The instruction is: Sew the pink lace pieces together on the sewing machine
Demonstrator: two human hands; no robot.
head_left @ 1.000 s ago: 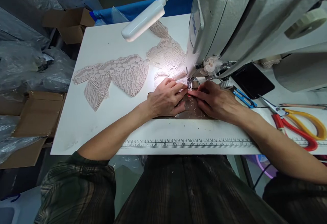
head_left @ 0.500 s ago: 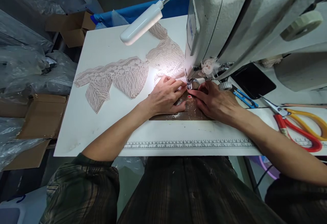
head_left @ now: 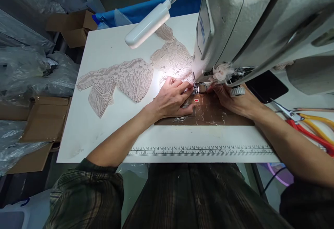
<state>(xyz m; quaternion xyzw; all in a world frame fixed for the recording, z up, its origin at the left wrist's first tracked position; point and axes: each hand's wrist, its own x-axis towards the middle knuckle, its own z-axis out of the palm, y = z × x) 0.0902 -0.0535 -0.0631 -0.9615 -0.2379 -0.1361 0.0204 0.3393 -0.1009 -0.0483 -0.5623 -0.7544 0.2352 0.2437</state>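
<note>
Pale lace fabric [head_left: 173, 56] lies under the needle area of the sewing machine [head_left: 224, 23], its near edge running beneath my fingers. My left hand [head_left: 173, 98] is just left of the metal presser foot [head_left: 200, 88], fingers bent and pressed on the lace beside it, thumb resting lower on the brown plate [head_left: 214, 112]. To the right of the presser foot, my right hand [head_left: 232, 98] has its fingers drawn together. Their tips are partly hidden behind the machine head and its knob, so what they hold is unclear.
Another lace piece [head_left: 134, 77] lies flat on the white table [head_left: 101, 135]. A white lamp [head_left: 147, 23] hangs over it. At right are a dark phone-like slab [head_left: 267, 86] and scissors with red and yellow handles [head_left: 310, 124]. A ruler strip [head_left: 198, 151] runs along the front edge.
My right hand has moved right, away from the front of the presser foot, baring more of the brown plate. My left hand stays by the foot. The view has shifted slightly.
</note>
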